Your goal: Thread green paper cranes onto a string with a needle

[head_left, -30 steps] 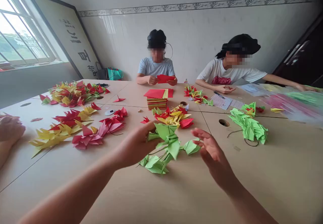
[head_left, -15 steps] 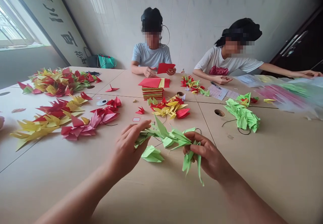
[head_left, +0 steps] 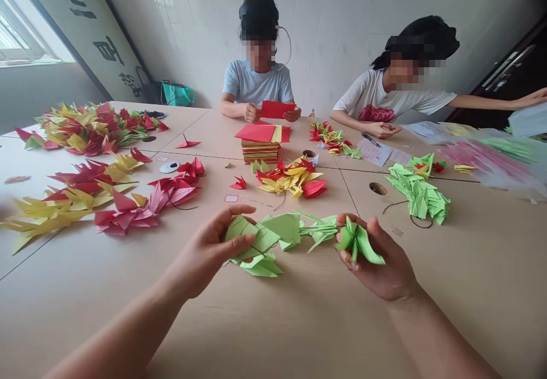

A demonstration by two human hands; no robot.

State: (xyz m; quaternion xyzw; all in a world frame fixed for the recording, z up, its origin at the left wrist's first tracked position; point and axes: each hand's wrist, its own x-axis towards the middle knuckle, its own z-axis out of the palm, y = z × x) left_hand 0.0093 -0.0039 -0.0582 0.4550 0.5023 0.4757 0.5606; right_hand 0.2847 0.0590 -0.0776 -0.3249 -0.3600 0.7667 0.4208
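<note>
My left hand [head_left: 204, 253] is closed on a bunch of light green folded paper cranes [head_left: 267, 233], thumb on top, with a dark cord running across the paper. In my right hand [head_left: 382, 270], palm turned up, a green paper crane [head_left: 358, 243] lies gripped between fingers and thumb, its folded end facing me. More green paper [head_left: 320, 229] with thin points bridges the gap between both hands. Just below the left fingers, another green crane [head_left: 261, 266] appears at the table surface; whether it joins the bunch, I cannot tell.
Red, yellow and pink paper cranes [head_left: 141, 211] lie to the left, a larger mixed pile [head_left: 92, 131] behind them. A stack of coloured paper [head_left: 260, 152] stands ahead. Green cranes [head_left: 419, 194] rest near a table hole [head_left: 378, 188]. Two people sit opposite; plastic bags [head_left: 491, 159] lie right.
My right hand has moved right and turned palm up with the green crane. The left hand's green cranes have turned flatter, thumb now over them. Across the table, a person's red paper has shifted.
</note>
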